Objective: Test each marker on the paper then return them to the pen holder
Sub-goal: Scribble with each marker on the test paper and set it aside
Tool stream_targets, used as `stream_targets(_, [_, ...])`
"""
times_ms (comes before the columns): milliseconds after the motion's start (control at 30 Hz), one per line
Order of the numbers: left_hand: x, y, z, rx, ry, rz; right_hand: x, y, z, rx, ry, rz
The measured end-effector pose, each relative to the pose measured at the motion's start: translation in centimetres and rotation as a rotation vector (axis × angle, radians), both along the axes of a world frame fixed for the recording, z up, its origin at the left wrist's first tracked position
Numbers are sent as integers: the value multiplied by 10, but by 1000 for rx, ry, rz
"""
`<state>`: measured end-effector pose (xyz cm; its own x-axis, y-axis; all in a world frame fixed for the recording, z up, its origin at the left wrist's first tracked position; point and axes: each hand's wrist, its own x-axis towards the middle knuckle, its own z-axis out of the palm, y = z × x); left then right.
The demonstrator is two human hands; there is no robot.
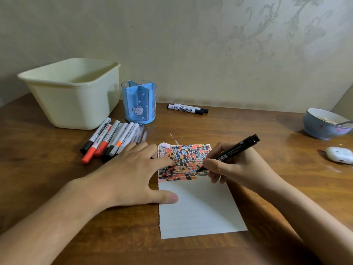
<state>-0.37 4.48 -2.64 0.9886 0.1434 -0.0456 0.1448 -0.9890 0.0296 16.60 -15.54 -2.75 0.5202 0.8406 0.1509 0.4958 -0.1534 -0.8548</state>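
markers (107, 139) left of paper (198, 207), holder (139, 102) behind

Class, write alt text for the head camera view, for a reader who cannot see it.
A right hand presses a black marker to a paper dense with black, red and orange marks, while the left hand holds the sheet flat on a wooden table. Behind lie a row of markers, a blue pen holder, a cream tub and two more markers.

The left hand (131, 175) is covering some marker (122, 142) caps; the bowl (322, 125) is running off the right edge, its contents blurred.
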Motion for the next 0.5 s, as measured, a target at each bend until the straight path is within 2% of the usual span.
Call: stream_targets(500, [1, -2, 4, -45, 63, 42, -2, 2, -8, -63, -16, -57])
